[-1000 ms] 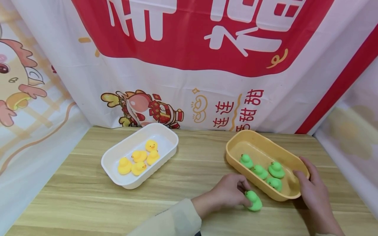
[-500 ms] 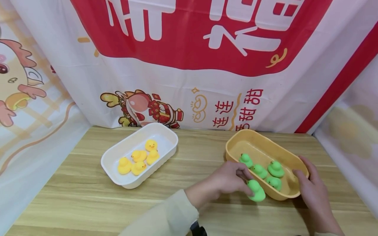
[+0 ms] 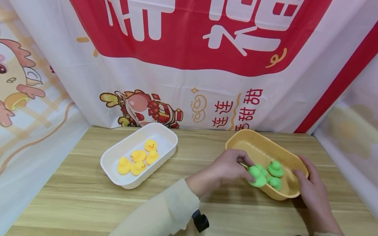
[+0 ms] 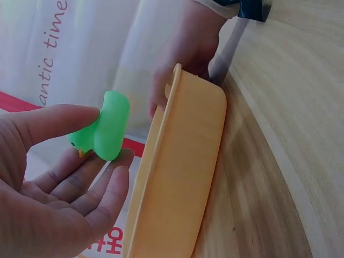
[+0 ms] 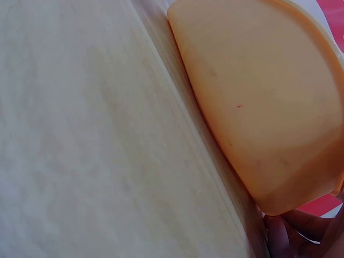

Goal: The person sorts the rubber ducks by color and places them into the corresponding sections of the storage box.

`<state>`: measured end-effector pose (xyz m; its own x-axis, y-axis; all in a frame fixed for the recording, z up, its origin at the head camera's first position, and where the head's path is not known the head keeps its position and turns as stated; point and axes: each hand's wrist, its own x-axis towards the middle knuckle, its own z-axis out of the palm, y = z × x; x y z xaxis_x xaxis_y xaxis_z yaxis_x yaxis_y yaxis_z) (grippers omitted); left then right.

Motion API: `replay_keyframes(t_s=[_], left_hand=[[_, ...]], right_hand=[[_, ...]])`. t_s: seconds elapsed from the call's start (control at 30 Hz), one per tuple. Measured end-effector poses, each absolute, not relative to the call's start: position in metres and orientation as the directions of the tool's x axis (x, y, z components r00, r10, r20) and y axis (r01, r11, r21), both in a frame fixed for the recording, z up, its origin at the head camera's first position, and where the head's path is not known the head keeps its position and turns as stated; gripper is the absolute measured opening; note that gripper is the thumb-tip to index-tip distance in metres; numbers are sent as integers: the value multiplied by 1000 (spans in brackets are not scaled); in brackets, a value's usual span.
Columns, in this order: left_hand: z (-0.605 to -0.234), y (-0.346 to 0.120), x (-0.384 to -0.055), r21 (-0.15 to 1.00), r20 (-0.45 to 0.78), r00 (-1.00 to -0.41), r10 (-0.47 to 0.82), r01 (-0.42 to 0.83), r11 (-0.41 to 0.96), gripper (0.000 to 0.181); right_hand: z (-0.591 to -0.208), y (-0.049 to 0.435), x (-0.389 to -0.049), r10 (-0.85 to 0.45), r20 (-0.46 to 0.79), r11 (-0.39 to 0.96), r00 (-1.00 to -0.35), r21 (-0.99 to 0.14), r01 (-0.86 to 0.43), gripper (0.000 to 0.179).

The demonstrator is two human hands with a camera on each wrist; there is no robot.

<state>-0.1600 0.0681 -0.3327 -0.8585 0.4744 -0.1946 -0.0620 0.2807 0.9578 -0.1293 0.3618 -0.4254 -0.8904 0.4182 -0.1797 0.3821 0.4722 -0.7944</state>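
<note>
My left hand (image 3: 228,167) pinches a green rubber duck (image 3: 256,177) between thumb and fingers, above the near long rim of an orange plastic tub (image 3: 260,144). Seen from the left wrist, this duck (image 4: 112,126) is off the table, level with the top of the tub (image 4: 183,161) and apart from it. Several more green ducks (image 3: 276,169) lie in the tub; my left hand hides part of that group. At the tub's right end my right hand (image 3: 314,190) grips the rim, thumb inside and fingers outside. In the right wrist view its fingers (image 5: 278,236) touch the tub's lower corner.
To the left stands a white plastic tub (image 3: 165,139) holding several yellow ducks (image 3: 138,167). Both tubs rest on a wood-grain table (image 3: 195,147). A printed cloth (image 3: 189,82) hangs along the back edge, with more cloth at both sides.
My left hand has lifted the green duck off the table and carried it up and forward to the orange tub's rim. My right hand has kept its grip; both tubs stay put.
</note>
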Motion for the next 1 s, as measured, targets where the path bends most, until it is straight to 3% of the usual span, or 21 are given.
replay_keyframes(t_s=[0.47, 1.0], left_hand=[[-333, 81, -183, 952, -218, -874, 435, -92, 292, 26], [-345, 112, -214, 934, -228, -929, 293, -123, 335, 26]], right_hand=[[-429, 363, -128, 411, -151, 477, -899, -805, 353, 66], [-429, 362, -128, 420, -153, 488, -895, -793, 365, 64]])
